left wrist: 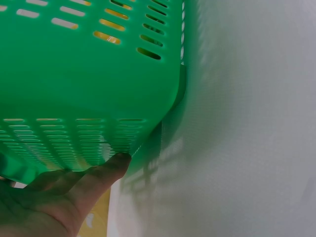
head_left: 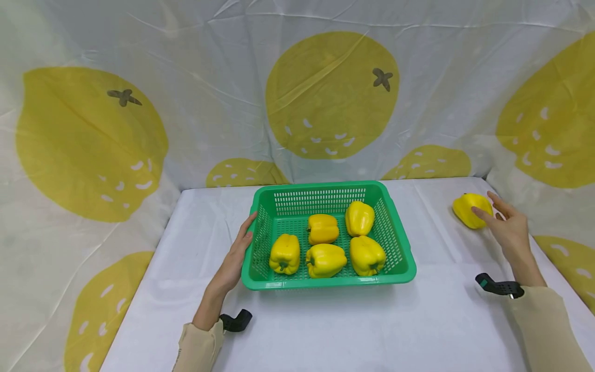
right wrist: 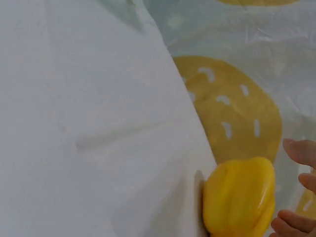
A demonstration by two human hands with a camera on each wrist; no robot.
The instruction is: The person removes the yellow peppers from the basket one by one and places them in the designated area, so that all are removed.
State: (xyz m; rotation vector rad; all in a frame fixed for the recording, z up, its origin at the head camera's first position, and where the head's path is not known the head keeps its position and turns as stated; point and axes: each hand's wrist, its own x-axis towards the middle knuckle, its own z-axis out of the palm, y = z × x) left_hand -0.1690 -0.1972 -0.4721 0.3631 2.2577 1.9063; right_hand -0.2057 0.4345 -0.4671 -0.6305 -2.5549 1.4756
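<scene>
- Basket [head_left: 327, 283] of green plastic, rectangular with slotted walls, stands around the middle of the white cloth-covered table [head_left: 334, 330].
- Five glossy, blocky yellow bell peppers [head_left: 285, 254] lie in the basket: three along the front, one behind the middle one, one at the back right.
- Left hand [head_left: 234, 261] rests against the outside of the basket's left wall, its fingers extended rather than wrapped round it, the thumb lying along the slotted side.
- Another glossy yellow bell pepper, the lone pepper [head_left: 466, 210], sits on the cloth well to the right of the basket, near the table's right edge.
- Right hand [head_left: 510, 227] reaches to the lone pepper with thumb and fingers spread apart, not closed round it; whether a fingertip touches the pepper I cannot tell.
- Beige sleeves [head_left: 544, 320] cover both forearms, and a black device [head_left: 236, 320] sits at each wrist.
- White backdrop cloth [head_left: 223, 93] printed with large yellow fruits rises behind.
</scene>
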